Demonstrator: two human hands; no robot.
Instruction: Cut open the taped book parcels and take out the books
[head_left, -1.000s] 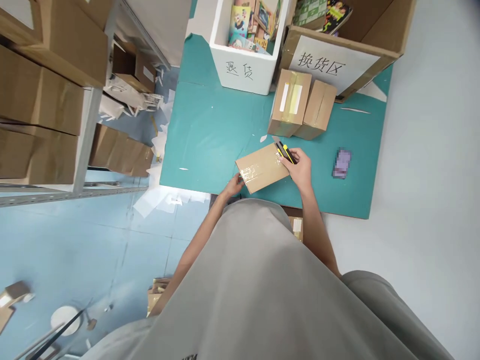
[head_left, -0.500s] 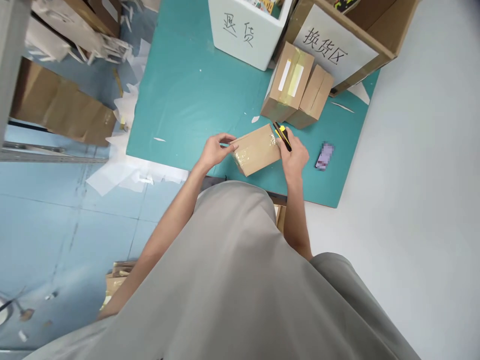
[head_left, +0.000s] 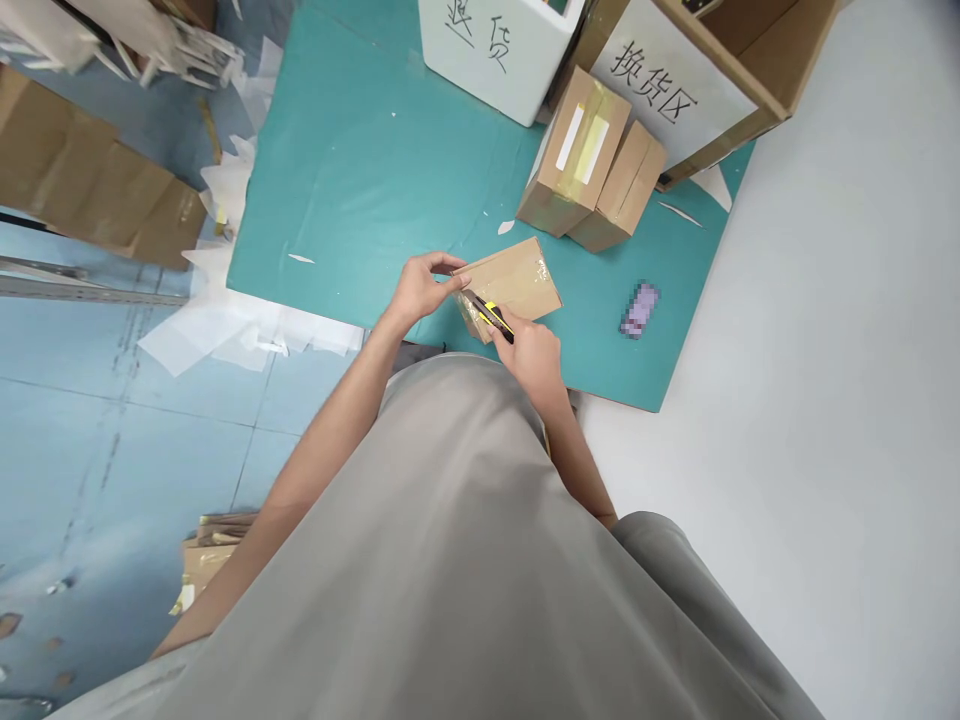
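A small brown cardboard box point(head_left: 517, 272) with clear tape at its ends lies tilted near the table's front edge. My left hand point(head_left: 421, 290) grips its left end, thumb on top and fingers along the far side. In my right hand point(head_left: 531, 352) is a black and yellow utility knife point(head_left: 491, 316), closed in the fist. The knife's tip points up and left at the taped left end of the box, close to my left thumb. Whether the blade touches the tape I cannot tell.
Two cardboard boxes point(head_left: 576, 155) stand behind, before a large open carton point(head_left: 739, 80) and a white bin point(head_left: 499, 60). A blurred-out purple item point(head_left: 639, 309) lies at right on the green table point(head_left: 345, 190). Paper scraps point(head_left: 225, 320) hang at the left edge.
My right hand has moved the utility knife left, from the box's right end to its taped left end. My left hand keeps hold of the box. The view has shifted slightly.
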